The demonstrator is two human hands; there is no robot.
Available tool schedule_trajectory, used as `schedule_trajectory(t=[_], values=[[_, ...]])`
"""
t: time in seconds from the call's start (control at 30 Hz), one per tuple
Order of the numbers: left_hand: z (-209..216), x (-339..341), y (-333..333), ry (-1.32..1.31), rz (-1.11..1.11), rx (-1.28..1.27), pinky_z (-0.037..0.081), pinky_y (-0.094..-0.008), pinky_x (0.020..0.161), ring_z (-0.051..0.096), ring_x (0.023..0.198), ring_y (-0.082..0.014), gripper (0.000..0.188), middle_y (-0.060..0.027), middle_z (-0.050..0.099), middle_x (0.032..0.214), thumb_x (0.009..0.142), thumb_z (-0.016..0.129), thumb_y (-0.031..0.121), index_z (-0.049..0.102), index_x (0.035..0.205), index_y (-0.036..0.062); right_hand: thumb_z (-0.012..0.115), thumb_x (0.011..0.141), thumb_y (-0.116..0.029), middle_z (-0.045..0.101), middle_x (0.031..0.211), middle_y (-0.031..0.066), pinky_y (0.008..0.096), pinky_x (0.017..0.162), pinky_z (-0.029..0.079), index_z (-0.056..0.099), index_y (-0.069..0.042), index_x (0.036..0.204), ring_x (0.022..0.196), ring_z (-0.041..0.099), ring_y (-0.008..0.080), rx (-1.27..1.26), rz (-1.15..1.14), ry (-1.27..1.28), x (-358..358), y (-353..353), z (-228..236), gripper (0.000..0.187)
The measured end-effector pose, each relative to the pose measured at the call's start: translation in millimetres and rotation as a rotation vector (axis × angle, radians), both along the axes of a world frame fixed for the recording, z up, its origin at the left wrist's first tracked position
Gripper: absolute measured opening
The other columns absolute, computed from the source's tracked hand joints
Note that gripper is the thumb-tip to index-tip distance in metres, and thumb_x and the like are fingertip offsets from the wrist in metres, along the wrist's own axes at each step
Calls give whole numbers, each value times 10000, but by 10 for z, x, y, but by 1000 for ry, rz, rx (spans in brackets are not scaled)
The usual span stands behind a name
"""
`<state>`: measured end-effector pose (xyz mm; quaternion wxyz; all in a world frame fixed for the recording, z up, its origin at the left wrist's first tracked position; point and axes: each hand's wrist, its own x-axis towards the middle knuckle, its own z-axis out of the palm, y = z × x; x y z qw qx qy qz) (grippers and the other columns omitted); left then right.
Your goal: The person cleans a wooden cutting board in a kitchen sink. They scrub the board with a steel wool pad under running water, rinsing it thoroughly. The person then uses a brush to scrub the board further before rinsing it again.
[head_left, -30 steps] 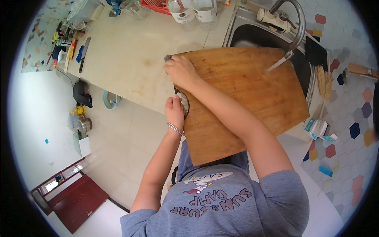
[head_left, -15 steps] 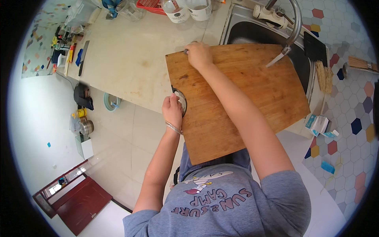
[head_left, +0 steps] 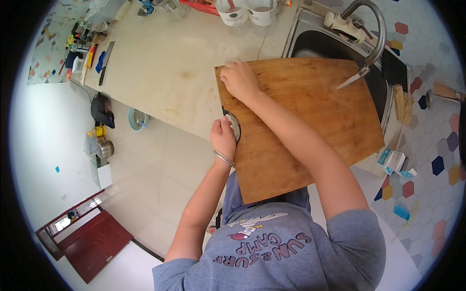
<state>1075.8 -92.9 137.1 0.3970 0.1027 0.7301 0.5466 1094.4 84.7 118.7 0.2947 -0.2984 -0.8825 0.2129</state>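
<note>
A large wooden cutting board (head_left: 301, 121) lies tilted across the counter edge and the sink, its near end by my waist. My left hand (head_left: 224, 136) is closed on the board's left edge at the dark-rimmed handle cutout (head_left: 234, 127). Near the far left corner, my right hand (head_left: 239, 80) presses on the wooden surface with bent fingers. Whatever lies under those fingers is hidden. From the curved faucet (head_left: 380, 43), a thin stream of water (head_left: 347, 82) runs onto the board's right part.
The metal sink (head_left: 310, 41) sits partly under the board. Two clear plastic jars (head_left: 247, 13) stand behind on the counter (head_left: 165, 63), beside a red basket (head_left: 201, 6). A knife (head_left: 106, 63) lies at the far left. Small boxes (head_left: 392, 161) rest right of the board.
My right hand has come off the far edge onto the board's surface near the corner. The left hand keeps its hold. The whole view has shifted slightly.
</note>
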Motion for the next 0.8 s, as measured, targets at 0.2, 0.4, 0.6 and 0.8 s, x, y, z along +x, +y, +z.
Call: schedule_trajectory(t=[0.2, 0.4, 0.6, 0.8], values=[[191, 45, 194, -25, -27, -9, 260, -237, 417, 311, 461, -49, 327, 53, 364, 550, 1011, 477, 297, 476, 790, 55, 671, 772, -136, 632, 823, 62, 389, 761, 467, 654, -72, 676, 869, 571, 278, 125, -125, -115, -248, 283, -24, 117], [44, 5, 59, 65, -52, -45, 315, -246, 444, 366, 514, -52, 328, 28, 419, 586, 1011, 474, 252, 472, 763, 37, 645, 767, -105, 630, 826, 62, 384, 770, 466, 641, -59, 669, 877, 567, 273, 85, -57, -47, -95, 114, -62, 108], [20, -23, 95, 89, -58, -64, 366, -289, 501, 408, 548, -91, 345, -15, 458, 602, 1001, 488, 244, 498, 756, 2, 656, 758, -97, 630, 815, 58, 384, 757, 469, 645, -66, 677, 856, 572, 263, 153, -85, -32, -165, 154, -84, 88], [-71, -2, 67, 189, -98, -73, 381, -318, 520, 421, 552, -130, 356, -61, 472, 603, 1000, 490, 243, 496, 749, -10, 669, 754, -112, 631, 832, 46, 389, 754, 467, 653, -73, 694, 859, 569, 267, 145, -131, -74, -335, 274, -114, 74]])
